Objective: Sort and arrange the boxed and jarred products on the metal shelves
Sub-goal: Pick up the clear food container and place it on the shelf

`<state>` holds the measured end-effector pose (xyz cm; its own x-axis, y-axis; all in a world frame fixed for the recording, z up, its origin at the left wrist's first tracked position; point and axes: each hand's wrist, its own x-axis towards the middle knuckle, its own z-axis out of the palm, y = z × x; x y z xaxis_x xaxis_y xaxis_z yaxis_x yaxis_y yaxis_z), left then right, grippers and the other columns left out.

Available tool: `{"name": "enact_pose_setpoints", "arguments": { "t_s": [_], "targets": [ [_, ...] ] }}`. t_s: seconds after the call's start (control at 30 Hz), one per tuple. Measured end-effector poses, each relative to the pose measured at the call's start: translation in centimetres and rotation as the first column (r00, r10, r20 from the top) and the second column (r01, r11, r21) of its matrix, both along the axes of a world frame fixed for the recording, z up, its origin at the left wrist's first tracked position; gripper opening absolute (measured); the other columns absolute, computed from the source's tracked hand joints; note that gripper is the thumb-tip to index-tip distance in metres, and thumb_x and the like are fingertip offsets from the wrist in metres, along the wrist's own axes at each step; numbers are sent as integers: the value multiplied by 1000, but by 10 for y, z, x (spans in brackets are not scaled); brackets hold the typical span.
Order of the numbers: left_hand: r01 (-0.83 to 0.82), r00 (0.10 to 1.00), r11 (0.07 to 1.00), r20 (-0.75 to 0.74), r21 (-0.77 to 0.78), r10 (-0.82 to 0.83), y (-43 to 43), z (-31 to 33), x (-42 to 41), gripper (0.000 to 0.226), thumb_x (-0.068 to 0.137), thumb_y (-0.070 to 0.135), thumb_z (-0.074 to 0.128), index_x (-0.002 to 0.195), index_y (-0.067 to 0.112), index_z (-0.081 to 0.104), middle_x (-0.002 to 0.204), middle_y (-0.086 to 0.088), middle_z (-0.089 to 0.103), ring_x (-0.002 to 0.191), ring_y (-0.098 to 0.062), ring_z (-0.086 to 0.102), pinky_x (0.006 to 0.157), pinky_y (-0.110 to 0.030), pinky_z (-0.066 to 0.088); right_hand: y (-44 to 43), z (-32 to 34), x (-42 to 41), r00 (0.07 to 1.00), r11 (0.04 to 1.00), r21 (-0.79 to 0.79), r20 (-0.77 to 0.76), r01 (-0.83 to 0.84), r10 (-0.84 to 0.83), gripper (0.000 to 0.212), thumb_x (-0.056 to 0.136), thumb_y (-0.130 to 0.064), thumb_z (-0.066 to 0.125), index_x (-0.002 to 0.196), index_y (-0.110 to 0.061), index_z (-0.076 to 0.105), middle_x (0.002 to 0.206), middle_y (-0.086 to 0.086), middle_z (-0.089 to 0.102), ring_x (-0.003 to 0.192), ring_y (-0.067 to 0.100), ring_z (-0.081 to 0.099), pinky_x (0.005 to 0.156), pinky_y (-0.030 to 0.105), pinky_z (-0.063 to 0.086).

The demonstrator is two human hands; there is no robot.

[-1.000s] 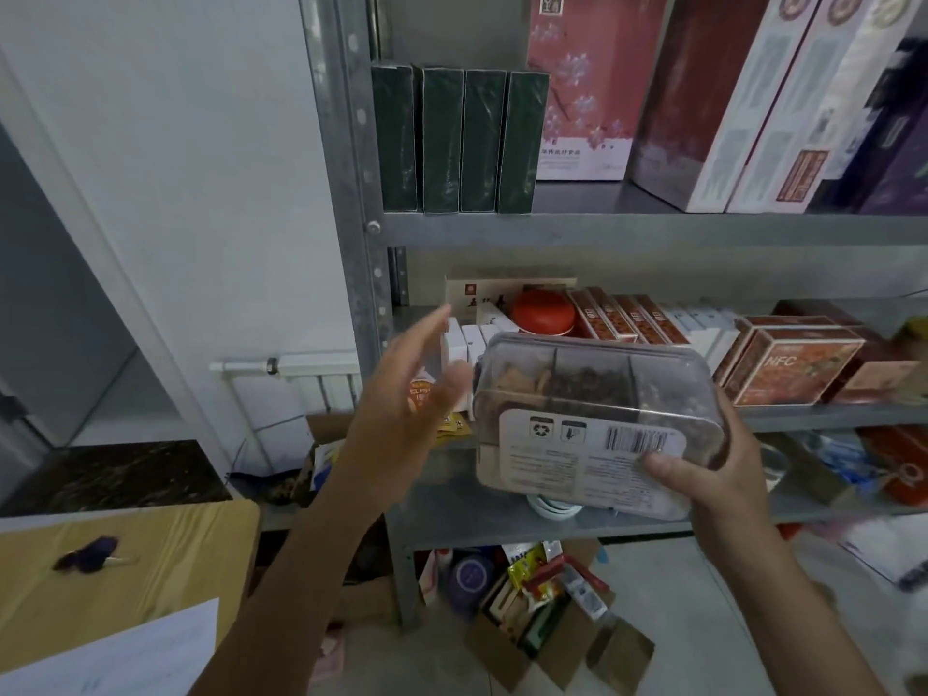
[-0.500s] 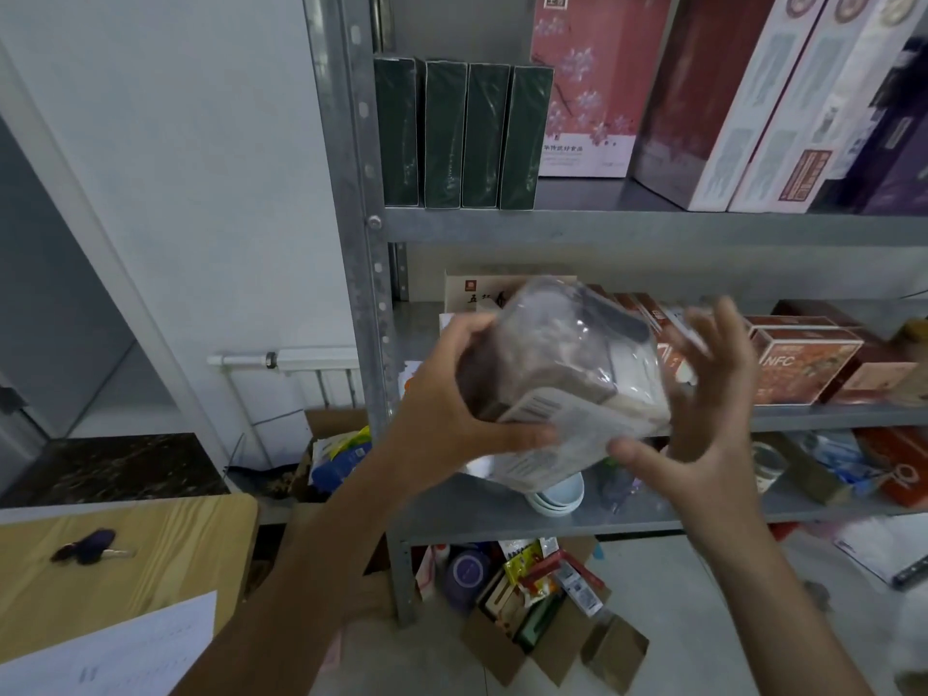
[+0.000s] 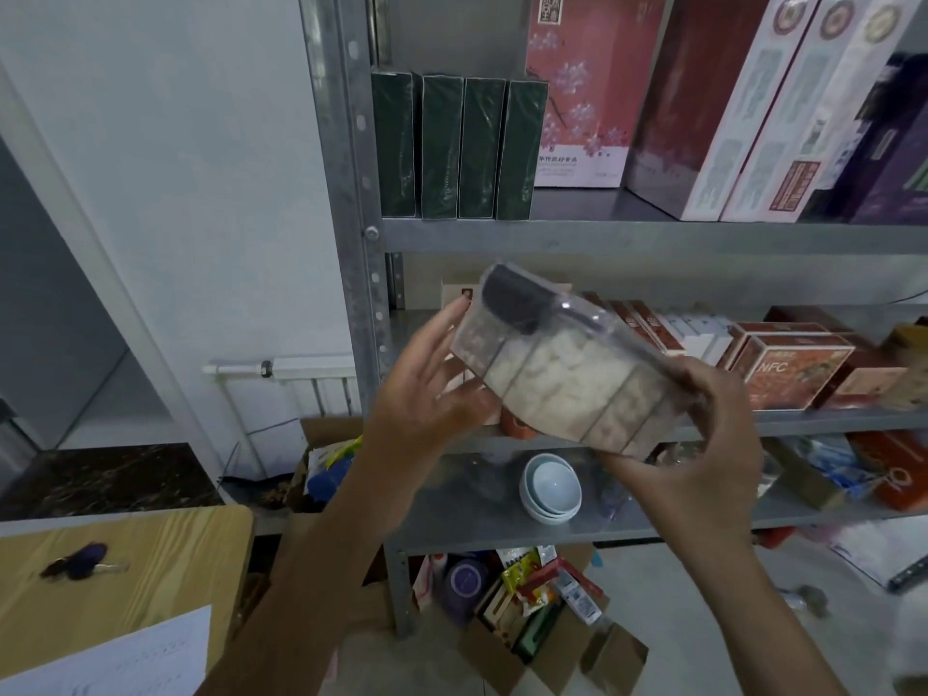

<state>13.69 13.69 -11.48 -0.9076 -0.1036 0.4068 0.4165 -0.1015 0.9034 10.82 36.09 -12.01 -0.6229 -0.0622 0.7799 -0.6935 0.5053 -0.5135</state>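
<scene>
Two hands (image 3: 432, 394) (image 3: 703, 434) around tilted clear box (image 3: 562, 374), contents blurred.

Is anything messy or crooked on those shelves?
Yes. The tall white boxes on the top shelf lean sideways, while the green boxes stand straight. A stack of bowls sits on the lower shelf among packaged goods. An open cardboard box sits jumbled on the floor.

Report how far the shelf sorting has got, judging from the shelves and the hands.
Looks done: four dark green boxes stand upright in a row on the upper shelf. In hand: the left hand and right hand hold a clear compartmented container, tilted, in front of the middle shelf. Left: shelving it, and probably the packets in the open cardboard box on the floor.
</scene>
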Motion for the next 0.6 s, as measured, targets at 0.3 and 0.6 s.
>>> {"name": "enact_pose_setpoints", "arguments": {
  "t_s": [0.3,0.6],
  "targets": [
    [85,978,996,190,33,-90,11,2,-5,115,47,35,93,144,18,33,125,-8,64,116,-28,63,86,-42,56,-11,9,3,956,943,294,-285,153,-66,55,73,-19,69,122,-9,45,121,10,44,110,28,44,94,13,28],
    [128,991,992,-27,8,-127,-1,-2,-3,105,56,38,93,139,8,36,128,-12,61,120,-34,58,90,-42,54,19,18,-3,438,585,-667,402,-461,804,105,57,-11,89,137,-57,39,151,-9,39,138,24,42,91,34,54]
  ]
}}
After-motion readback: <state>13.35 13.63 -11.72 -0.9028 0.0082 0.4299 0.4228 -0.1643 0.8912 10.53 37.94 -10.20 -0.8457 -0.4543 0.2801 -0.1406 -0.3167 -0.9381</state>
